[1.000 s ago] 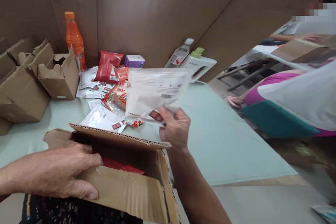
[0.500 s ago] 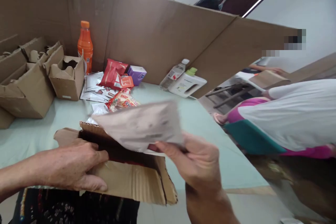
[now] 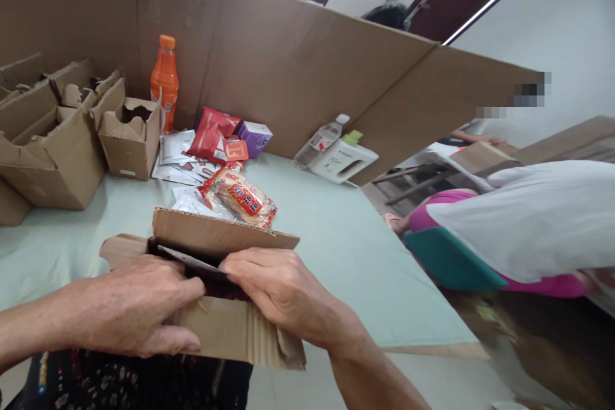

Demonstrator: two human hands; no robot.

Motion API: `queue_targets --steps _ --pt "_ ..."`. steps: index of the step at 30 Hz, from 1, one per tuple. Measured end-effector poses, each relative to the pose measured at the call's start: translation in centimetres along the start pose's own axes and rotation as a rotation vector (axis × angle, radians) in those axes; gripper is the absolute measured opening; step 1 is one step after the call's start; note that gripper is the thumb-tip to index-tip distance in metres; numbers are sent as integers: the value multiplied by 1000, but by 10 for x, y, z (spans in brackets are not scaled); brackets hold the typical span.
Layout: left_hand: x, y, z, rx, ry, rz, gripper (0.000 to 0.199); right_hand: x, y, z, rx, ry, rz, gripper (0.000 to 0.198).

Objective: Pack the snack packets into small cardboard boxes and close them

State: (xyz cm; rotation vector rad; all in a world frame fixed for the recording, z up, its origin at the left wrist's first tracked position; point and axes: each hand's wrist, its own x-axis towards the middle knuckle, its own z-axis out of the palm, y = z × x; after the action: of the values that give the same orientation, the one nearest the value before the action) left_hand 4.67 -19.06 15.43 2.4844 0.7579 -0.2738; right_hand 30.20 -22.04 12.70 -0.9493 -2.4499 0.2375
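Observation:
An open cardboard box (image 3: 218,332) lies at the table's near edge, its flaps spread. My left hand (image 3: 137,304) grips the box's near left side, thumb outside on the flap and fingers over the opening. Inside the opening, a flat pale packet (image 3: 191,260) stands on edge, mostly hidden by the walls. My right hand (image 3: 276,288) reaches into the box from the right and pinches the packet's right end; its fingertips are partly out of sight. Just beyond the far flap sits a bread snack in a clear and red wrapper (image 3: 245,198).
Behind are white sachets (image 3: 177,147), a red snack bag (image 3: 214,131), a purple carton (image 3: 254,138) and an orange drink bottle (image 3: 164,83). Cardboard boxes (image 3: 129,144) stand left. A clear bottle (image 3: 319,144) and white jug (image 3: 343,160) lean on the cardboard screen (image 3: 288,64). Another person (image 3: 528,224) sits right.
My right hand has brought the pale packet down and left, from above the box into its opening. The left hand keeps its hold on the box. The view has shifted slightly.

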Motion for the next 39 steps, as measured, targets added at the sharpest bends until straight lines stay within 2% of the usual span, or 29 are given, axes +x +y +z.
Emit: queue_targets --steps 3,6,9,11,12,14,16,19,21,23,26,28,32,39 --pt "-1 -2 3 1 31 23 23 -3 -1 0 10 61 -24 19" --pt "-1 -4 5 3 88 72 23 -11 -3 -5 86 277 -18 17" --pt "-1 -5 6 -27 118 110 21 -17 7 -10 211 630 107 23" --pt "-2 -6 8 -38 120 122 20 -18 26 -9 351 836 220 20" --pt "-3 -6 9 -39 119 121 20 -16 40 -5 444 902 279 16" --pt "-5 -7 11 -43 123 116 21 -12 73 8 640 944 424 12" --pt "-7 -6 12 -56 122 107 23 -8 103 31 778 867 594 18" --pt "-10 -4 12 -86 114 102 31 -3 128 74 821 573 782 27" --pt "-10 -3 12 -100 111 101 34 -2 130 99 774 359 816 27" --pt "-9 -5 12 -111 120 111 34 -2 125 115 654 224 805 26" --pt "-9 -9 15 -128 164 128 31 0 119 121 475 176 753 28" --pt "-9 -12 17 -140 192 133 28 1 119 121 434 166 707 27" --pt "-9 -14 20 -183 219 136 28 2 124 122 419 119 639 31" --pt "-12 -10 16 -191 203 131 32 3 125 127 531 100 486 31"
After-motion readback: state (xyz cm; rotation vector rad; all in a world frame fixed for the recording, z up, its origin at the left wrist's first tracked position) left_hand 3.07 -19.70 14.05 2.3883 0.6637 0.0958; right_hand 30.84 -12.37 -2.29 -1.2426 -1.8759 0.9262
